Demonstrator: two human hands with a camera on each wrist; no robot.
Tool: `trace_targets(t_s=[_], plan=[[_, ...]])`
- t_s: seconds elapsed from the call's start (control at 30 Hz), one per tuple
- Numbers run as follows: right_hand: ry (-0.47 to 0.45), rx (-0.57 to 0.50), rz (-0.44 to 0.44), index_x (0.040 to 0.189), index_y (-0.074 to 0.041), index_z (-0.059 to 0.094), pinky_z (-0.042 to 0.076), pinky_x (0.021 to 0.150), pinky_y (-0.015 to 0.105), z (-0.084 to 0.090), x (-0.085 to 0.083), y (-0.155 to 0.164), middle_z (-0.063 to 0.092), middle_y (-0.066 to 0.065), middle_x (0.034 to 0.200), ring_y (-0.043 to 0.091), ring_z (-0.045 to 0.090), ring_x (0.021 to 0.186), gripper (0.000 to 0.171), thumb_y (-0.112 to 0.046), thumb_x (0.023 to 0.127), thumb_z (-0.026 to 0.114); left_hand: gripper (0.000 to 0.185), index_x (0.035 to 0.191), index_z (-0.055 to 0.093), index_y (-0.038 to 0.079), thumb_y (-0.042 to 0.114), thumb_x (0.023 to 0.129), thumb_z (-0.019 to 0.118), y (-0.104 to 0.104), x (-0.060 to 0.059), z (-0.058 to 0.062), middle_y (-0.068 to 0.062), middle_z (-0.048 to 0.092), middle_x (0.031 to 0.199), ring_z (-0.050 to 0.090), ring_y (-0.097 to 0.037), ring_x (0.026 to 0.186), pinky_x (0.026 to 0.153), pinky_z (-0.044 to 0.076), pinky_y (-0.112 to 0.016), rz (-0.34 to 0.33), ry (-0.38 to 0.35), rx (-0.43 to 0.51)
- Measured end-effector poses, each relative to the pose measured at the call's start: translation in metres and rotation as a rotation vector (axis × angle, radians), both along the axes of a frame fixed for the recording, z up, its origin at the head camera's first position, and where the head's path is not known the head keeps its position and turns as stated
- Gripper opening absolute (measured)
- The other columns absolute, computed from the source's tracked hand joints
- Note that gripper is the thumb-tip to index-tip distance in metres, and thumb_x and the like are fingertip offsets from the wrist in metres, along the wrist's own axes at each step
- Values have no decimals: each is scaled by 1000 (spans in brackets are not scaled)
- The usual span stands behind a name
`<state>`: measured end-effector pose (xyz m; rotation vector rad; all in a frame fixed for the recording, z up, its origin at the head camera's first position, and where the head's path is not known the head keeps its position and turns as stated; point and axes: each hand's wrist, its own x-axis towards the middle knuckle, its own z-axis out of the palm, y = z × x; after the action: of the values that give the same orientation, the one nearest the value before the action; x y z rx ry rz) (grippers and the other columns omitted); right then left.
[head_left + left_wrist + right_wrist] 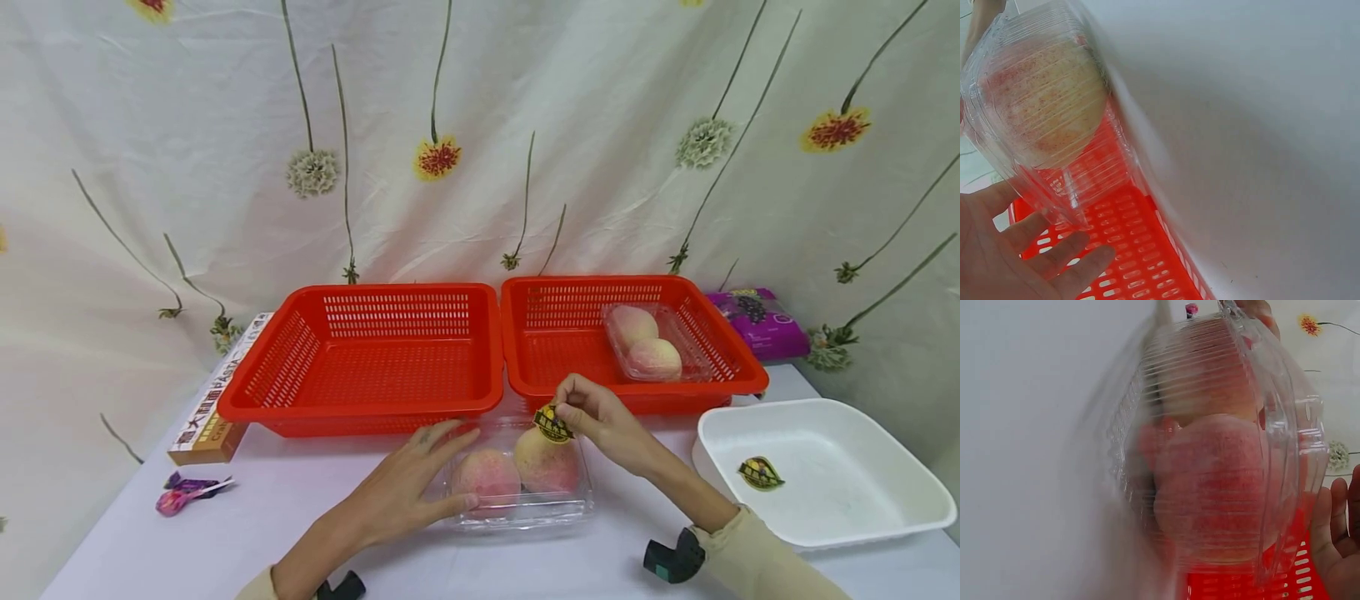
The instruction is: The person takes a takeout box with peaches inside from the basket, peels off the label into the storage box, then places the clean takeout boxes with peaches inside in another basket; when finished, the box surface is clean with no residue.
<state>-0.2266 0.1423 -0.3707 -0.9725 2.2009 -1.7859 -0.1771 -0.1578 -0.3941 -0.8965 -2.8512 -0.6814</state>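
A clear plastic clamshell box (pixel 525 510) with two peaches (pixel 486 477) inside sits on the table in front of me. My left hand (pixel 408 487) steadies its left side, fingers extended along the lid; in the left wrist view those fingers (pixel 1060 250) lie spread beside the clear wall. Over the box's right half, my right hand (pixel 603 421) pinches a black-and-gold leaf-shaped sticker (pixel 553 424) between thumb and fingertips. The sticker overlaps the right peach in the head view. A matching sticker (pixel 761 473) lies in the white tray (pixel 825 517) to the right.
Two red baskets (pixel 360 412) stand behind the box; the right basket (pixel 555 287) holds another box of peaches (pixel 654 358). A purple package (pixel 761 323) is at the back right. A pasta box (pixel 217 400) and a wrapped lollipop (pixel 176 498) lie on the left.
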Motion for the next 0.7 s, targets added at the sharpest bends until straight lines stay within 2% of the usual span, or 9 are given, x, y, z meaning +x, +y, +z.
trace_targets(t_s=[0.13,0.27,0.47,0.6,0.7], plan=[[-11,34,-21,100,-2,53,52,69,25,6,5,17,56,5,87,13,55,81,9,-10,96,56,78,148,37,31,71,83,51,0,0,-2,-4,33,153,33,-34,138,100,35,-65,9,-21,0],[13,104,-68,98,-3,58,56,68,29,21,10,45,58,6,84,18,59,80,7,-8,94,59,78,148,36,33,72,82,51,0,0,-1,-2,32,154,33,-34,138,100,35,-65,17,-42,3],[60,332,-172,93,-10,62,48,53,27,51,8,109,52,4,68,19,55,64,2,-9,91,63,79,149,35,32,72,82,51,0,0,0,-1,31,154,32,-35,138,100,34,-66,19,-46,-1],[29,473,-120,92,-11,61,42,44,29,60,1,161,50,4,64,19,50,54,4,-8,93,60,78,149,35,32,72,83,51,1,-1,0,-1,32,154,33,-36,138,100,35,-66,11,-36,-8],[-64,563,-56,91,-10,60,38,41,25,60,-6,198,53,5,63,18,45,49,4,-8,94,58,78,149,35,31,71,83,51,1,-1,1,-1,32,154,33,-37,138,99,35,-66,8,-33,-8]])
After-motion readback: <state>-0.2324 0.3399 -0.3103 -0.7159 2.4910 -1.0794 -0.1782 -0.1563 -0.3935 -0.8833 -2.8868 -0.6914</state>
